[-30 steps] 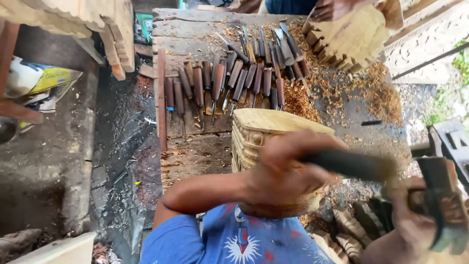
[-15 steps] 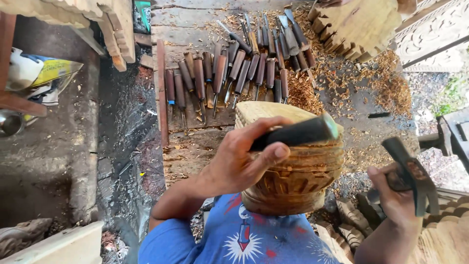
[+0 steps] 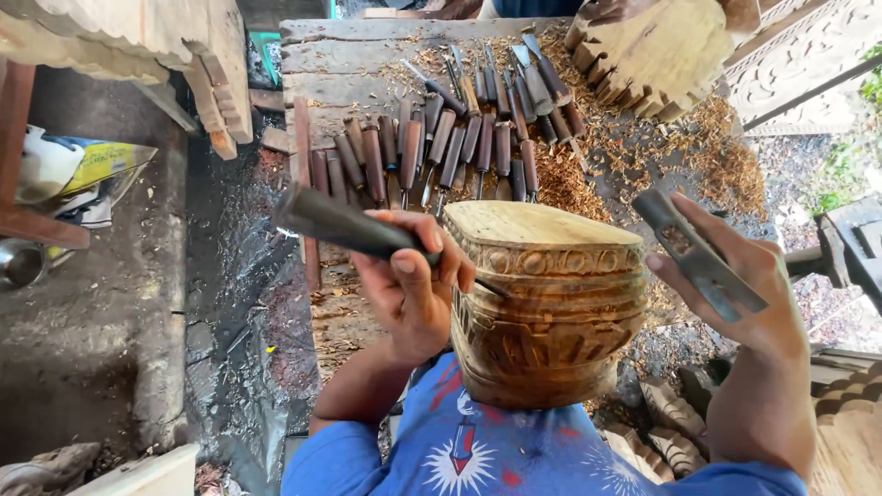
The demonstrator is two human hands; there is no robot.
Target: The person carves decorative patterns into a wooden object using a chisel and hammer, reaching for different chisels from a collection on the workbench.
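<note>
**Chisel set against the carved block**

Your left hand [image 3: 409,285] clamps a dark-handled chisel [image 3: 354,227], its blade touching the carved wooden block's [image 3: 551,303] left side. Your right hand [image 3: 735,276] grips a hammer [image 3: 695,253] just right. Spare chisels [image 3: 441,147] lie beyond.

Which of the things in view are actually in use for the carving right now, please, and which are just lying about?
In use:
- left hand holding a chisel
- right hand holding a hammer
- carved wooden block

Lying about:
- row of spare chisels
- wood shavings
- second carved piece
</note>
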